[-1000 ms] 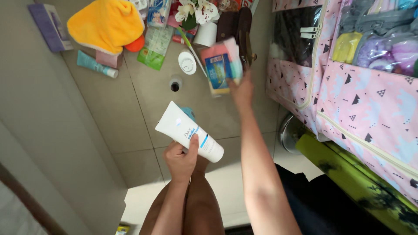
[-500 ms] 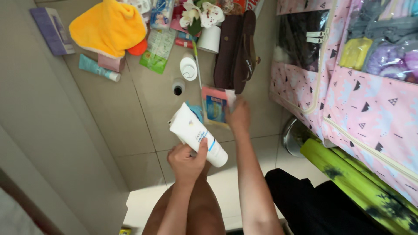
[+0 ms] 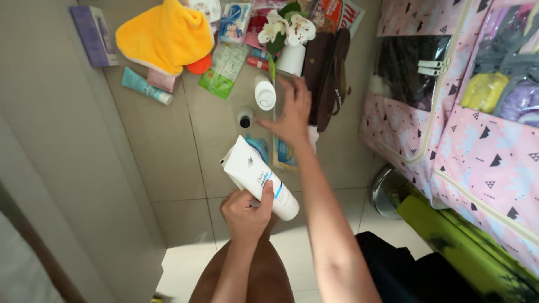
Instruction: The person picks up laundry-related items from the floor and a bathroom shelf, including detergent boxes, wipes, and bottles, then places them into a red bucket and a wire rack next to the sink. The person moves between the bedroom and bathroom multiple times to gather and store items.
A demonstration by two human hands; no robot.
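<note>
We find bare floor tile [image 3: 168, 163] left of white tube [image 3: 258, 177]: passable. Ahead blocked: white bottle [image 3: 265, 93], flower vase [image 3: 291, 59], dark sandals [image 3: 328, 73], yellow towel [image 3: 165, 36].

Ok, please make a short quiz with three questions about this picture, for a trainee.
1. True or false: the left hand holds a white tube.
2. Are the fingers of the right hand spread open or closed into a fist?
3. Which thing lies nearest the yellow towel? A) orange ball B) dark sandals C) green mat

Key: 1 true; 2 spread open, holding nothing; 3 A.
</note>
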